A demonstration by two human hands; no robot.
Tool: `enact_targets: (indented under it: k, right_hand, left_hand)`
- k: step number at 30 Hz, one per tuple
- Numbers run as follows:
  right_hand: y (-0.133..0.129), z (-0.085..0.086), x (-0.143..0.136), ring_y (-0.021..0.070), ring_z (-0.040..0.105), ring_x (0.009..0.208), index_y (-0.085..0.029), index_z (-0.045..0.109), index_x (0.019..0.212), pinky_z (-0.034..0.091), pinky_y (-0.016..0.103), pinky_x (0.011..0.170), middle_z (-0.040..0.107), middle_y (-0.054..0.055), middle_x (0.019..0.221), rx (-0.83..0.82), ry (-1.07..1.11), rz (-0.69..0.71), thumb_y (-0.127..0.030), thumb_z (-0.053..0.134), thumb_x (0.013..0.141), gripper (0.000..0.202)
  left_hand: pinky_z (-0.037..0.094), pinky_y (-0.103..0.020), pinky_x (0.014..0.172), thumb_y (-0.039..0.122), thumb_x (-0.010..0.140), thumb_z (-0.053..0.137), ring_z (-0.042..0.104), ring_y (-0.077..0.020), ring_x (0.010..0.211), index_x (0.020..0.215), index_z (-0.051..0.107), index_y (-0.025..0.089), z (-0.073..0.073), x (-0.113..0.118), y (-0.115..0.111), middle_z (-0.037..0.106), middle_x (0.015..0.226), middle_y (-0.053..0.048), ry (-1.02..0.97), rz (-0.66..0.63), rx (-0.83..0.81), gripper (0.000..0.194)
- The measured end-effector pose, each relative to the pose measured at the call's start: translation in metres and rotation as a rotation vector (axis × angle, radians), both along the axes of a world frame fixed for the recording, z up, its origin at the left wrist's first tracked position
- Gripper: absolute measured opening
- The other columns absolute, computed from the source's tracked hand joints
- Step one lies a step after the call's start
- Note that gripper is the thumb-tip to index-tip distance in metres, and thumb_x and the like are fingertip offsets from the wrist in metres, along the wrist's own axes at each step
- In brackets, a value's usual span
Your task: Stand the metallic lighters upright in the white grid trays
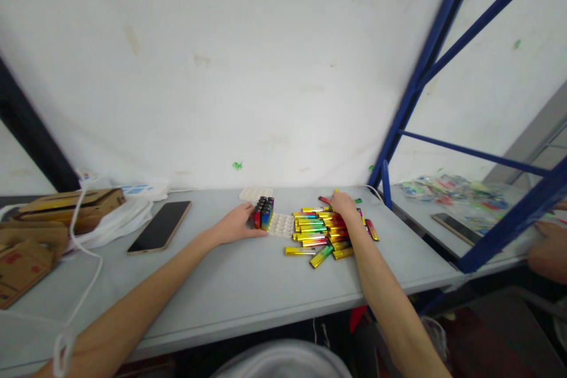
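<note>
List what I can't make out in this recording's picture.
All in the head view:
- What the right hand touches or holds at its fingertips: hidden by the hand itself.
- Some fingertips of the left hand: hidden behind the upright black-topped pieces.
- How many pieces lie in the loose shiny pile: they overlap, and the right forearm covers some.
- Another person's hand: blurred, cut off by the right edge.

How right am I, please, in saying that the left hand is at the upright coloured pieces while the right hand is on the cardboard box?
The second half is wrong: the head view shows the right hand at the loose shiny pieces. The left hand is indeed at the upright coloured pieces.
</note>
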State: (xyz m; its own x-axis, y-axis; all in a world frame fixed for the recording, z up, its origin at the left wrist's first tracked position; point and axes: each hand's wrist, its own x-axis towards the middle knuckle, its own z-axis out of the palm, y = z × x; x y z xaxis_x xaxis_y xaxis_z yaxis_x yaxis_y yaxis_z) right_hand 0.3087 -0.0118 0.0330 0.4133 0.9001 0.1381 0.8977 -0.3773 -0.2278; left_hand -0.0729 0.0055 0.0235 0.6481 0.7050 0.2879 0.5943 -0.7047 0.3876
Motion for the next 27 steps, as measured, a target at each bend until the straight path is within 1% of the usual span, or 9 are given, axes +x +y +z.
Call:
enact_targets:
  k: [3, 6, 10, 12, 14, 17, 20, 24, 27]
  right_hand:
    - [0.003, 0.000, -0.003, 0.0312, 0.073, 0.109, -0.010, 0.078, 0.115, 0.051, 0.036, 0.093, 0.076, 0.025, 0.116, 0.014, 0.012, 0.036, -0.021, 0.053, 0.101, 0.031]
    - [0.006, 0.002, -0.008, 0.0284, 0.073, 0.111, -0.011, 0.079, 0.114, 0.050, 0.032, 0.095, 0.078, 0.021, 0.115, 0.050, 0.032, 0.101, -0.016, 0.053, 0.099, 0.031]
    - [0.007, 0.009, -0.018, 0.0222, 0.070, 0.116, -0.013, 0.076, 0.121, 0.047, 0.027, 0.099, 0.078, 0.016, 0.120, 0.122, 0.052, 0.213, -0.009, 0.048, 0.099, 0.037]
    - [0.006, 0.014, -0.026, 0.0193, 0.070, 0.113, -0.015, 0.073, 0.126, 0.047, 0.026, 0.099, 0.078, 0.012, 0.122, 0.183, 0.066, 0.286, -0.009, 0.046, 0.100, 0.038]
    - [0.004, 0.017, -0.037, 0.0188, 0.071, 0.105, -0.016, 0.069, 0.129, 0.049, 0.028, 0.097, 0.078, 0.011, 0.116, 0.296, 0.117, 0.386, -0.012, 0.048, 0.099, 0.037]
    - [0.001, 0.016, -0.057, 0.0197, 0.071, 0.091, -0.015, 0.068, 0.121, 0.053, 0.032, 0.089, 0.078, 0.011, 0.104, 0.486, 0.285, 0.540, -0.019, 0.054, 0.095, 0.030]
    - [-0.001, 0.008, -0.080, 0.0201, 0.071, 0.087, -0.016, 0.068, 0.116, 0.056, 0.033, 0.082, 0.077, 0.009, 0.098, 0.562, 0.553, 0.624, -0.031, 0.062, 0.091, 0.030]
    - [-0.004, 0.002, -0.105, 0.0197, 0.069, 0.084, -0.017, 0.068, 0.104, 0.056, 0.032, 0.078, 0.074, 0.006, 0.090, 0.523, 0.918, 0.670, -0.047, 0.074, 0.079, 0.039]
    - [-0.010, 0.003, -0.117, 0.0176, 0.065, 0.082, -0.019, 0.068, 0.094, 0.054, 0.028, 0.072, 0.070, 0.003, 0.088, 0.445, 1.071, 0.691, -0.055, 0.074, 0.078, 0.040]
  left_hand:
    - [0.054, -0.046, 0.090, 0.074, 0.070, 0.077, 0.065, -0.0358, 0.096, 0.097, 0.070, 0.021, 0.000, 0.000, 0.000, 0.068, 0.102, -0.014, 0.007, -0.002, 0.011, 0.059]
    - [0.054, -0.045, 0.090, 0.073, 0.072, 0.077, 0.065, -0.0356, 0.097, 0.097, 0.069, 0.020, 0.000, 0.000, 0.001, 0.068, 0.104, -0.014, 0.010, -0.014, 0.022, 0.059]
    - [0.055, -0.043, 0.087, 0.073, 0.071, 0.078, 0.064, -0.0347, 0.096, 0.096, 0.068, 0.021, -0.002, -0.001, 0.002, 0.068, 0.102, -0.014, 0.012, -0.009, 0.021, 0.058]
    - [0.055, -0.042, 0.088, 0.074, 0.072, 0.077, 0.065, -0.0339, 0.097, 0.095, 0.067, 0.021, -0.003, -0.001, 0.003, 0.068, 0.102, -0.013, 0.016, -0.005, 0.019, 0.059]
    - [0.054, -0.043, 0.090, 0.075, 0.072, 0.077, 0.065, -0.0341, 0.098, 0.096, 0.067, 0.020, -0.003, -0.001, 0.002, 0.067, 0.103, -0.013, 0.021, -0.004, 0.017, 0.060]
    - [0.054, -0.044, 0.091, 0.074, 0.072, 0.077, 0.065, -0.0357, 0.100, 0.099, 0.068, 0.020, -0.002, -0.001, 0.001, 0.068, 0.106, -0.014, 0.018, -0.014, 0.022, 0.061]
    - [0.053, -0.044, 0.092, 0.073, 0.073, 0.078, 0.065, -0.0365, 0.100, 0.101, 0.068, 0.020, -0.001, 0.000, -0.001, 0.068, 0.109, -0.015, 0.006, -0.033, 0.021, 0.061]
    - [0.053, -0.044, 0.092, 0.073, 0.072, 0.078, 0.065, -0.0365, 0.100, 0.102, 0.069, 0.019, -0.001, 0.000, -0.001, 0.068, 0.106, -0.015, 0.005, -0.028, 0.007, 0.062]
    - [0.054, -0.043, 0.092, 0.074, 0.073, 0.077, 0.065, -0.0337, 0.098, 0.105, 0.069, 0.019, -0.002, 0.000, -0.001, 0.068, 0.105, -0.013, -0.001, -0.032, 0.020, 0.064]
